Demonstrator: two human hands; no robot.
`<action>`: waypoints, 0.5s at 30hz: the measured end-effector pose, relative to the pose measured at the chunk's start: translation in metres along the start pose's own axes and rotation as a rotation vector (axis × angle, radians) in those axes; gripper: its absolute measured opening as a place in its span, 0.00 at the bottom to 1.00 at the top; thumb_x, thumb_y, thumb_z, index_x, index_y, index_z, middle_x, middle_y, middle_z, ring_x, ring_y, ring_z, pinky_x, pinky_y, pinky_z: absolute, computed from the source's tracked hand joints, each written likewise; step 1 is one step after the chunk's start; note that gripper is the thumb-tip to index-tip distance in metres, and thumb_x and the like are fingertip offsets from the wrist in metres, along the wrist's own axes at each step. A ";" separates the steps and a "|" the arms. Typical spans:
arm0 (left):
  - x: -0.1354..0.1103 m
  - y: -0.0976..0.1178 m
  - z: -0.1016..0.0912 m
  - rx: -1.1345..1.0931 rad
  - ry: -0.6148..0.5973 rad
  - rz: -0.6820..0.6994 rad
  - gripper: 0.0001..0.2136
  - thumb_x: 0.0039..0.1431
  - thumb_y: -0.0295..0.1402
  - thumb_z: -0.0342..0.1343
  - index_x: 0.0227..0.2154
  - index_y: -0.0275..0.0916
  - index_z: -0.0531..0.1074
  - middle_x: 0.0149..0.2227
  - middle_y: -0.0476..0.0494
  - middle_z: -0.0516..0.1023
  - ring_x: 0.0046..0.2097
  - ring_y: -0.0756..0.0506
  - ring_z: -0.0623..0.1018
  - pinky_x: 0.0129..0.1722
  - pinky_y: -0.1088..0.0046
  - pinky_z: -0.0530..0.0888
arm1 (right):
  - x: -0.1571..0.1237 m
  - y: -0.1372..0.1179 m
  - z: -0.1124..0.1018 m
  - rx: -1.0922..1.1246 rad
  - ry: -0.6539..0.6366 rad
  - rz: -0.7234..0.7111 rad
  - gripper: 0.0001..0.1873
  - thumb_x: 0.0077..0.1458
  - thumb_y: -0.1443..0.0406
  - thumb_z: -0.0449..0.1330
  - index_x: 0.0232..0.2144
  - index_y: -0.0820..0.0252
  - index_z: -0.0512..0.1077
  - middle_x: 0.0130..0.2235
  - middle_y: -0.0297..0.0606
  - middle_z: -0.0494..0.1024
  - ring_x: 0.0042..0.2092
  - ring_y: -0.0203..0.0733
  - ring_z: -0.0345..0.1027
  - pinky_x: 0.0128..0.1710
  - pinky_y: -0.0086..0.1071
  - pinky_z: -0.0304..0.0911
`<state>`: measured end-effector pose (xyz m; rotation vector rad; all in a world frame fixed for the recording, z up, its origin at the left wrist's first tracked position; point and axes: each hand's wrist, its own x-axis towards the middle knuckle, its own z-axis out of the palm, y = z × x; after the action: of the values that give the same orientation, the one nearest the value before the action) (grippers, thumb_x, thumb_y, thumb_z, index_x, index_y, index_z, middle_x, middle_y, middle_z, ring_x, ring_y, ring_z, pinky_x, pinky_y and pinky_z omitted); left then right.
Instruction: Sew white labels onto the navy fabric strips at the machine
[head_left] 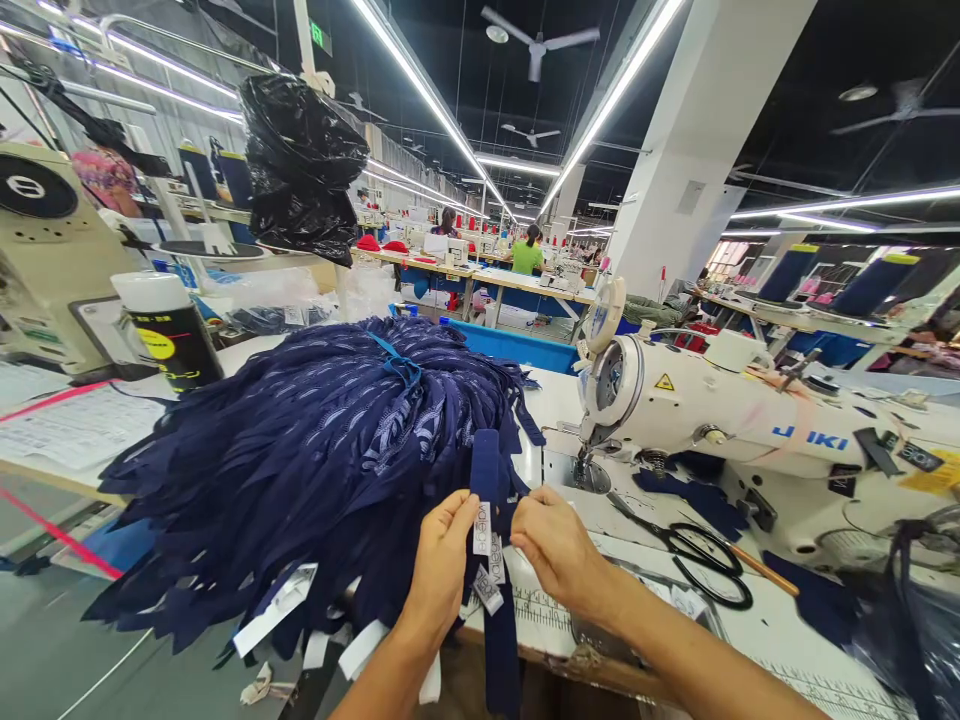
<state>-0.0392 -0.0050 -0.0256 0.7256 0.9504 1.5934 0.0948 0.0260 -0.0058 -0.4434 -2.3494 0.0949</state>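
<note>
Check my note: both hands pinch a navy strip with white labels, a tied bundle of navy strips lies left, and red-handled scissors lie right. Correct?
One slip: the head view shows the scissors have black handles, not red. The rest stands: left hand and right hand pinch the navy strip with white labels, and the tied bundle lies left.

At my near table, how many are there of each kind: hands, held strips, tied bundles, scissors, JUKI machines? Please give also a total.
Hands: 2, left hand, right hand
Held strip: 1
Tied bundle: 1
Scissors: 1
JUKI machine: 1
Total: 6
</note>
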 end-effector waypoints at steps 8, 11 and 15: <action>-0.008 0.006 0.002 0.080 -0.054 0.060 0.11 0.44 0.38 0.56 0.18 0.36 0.65 0.18 0.54 0.62 0.23 0.54 0.62 0.24 0.80 0.61 | 0.011 -0.003 -0.002 -0.125 0.065 0.229 0.04 0.54 0.64 0.50 0.30 0.60 0.62 0.27 0.35 0.66 0.27 0.36 0.55 0.29 0.31 0.52; -0.012 0.007 0.004 0.156 -0.060 0.092 0.12 0.45 0.39 0.56 0.17 0.36 0.64 0.17 0.55 0.62 0.22 0.54 0.62 0.24 0.80 0.61 | 0.015 -0.011 -0.004 -0.205 0.058 0.137 0.07 0.55 0.69 0.46 0.26 0.59 0.60 0.25 0.36 0.65 0.26 0.37 0.54 0.27 0.31 0.51; -0.017 0.012 0.004 0.128 -0.069 0.095 0.12 0.46 0.39 0.55 0.19 0.37 0.64 0.17 0.55 0.61 0.21 0.54 0.62 0.23 0.80 0.61 | 0.005 -0.016 -0.016 -0.288 0.039 0.065 0.10 0.55 0.72 0.42 0.24 0.59 0.58 0.24 0.36 0.65 0.26 0.38 0.54 0.28 0.31 0.52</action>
<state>-0.0377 -0.0215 -0.0127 0.9206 0.9867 1.5898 0.0976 0.0119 0.0117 -0.6548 -2.3179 -0.2221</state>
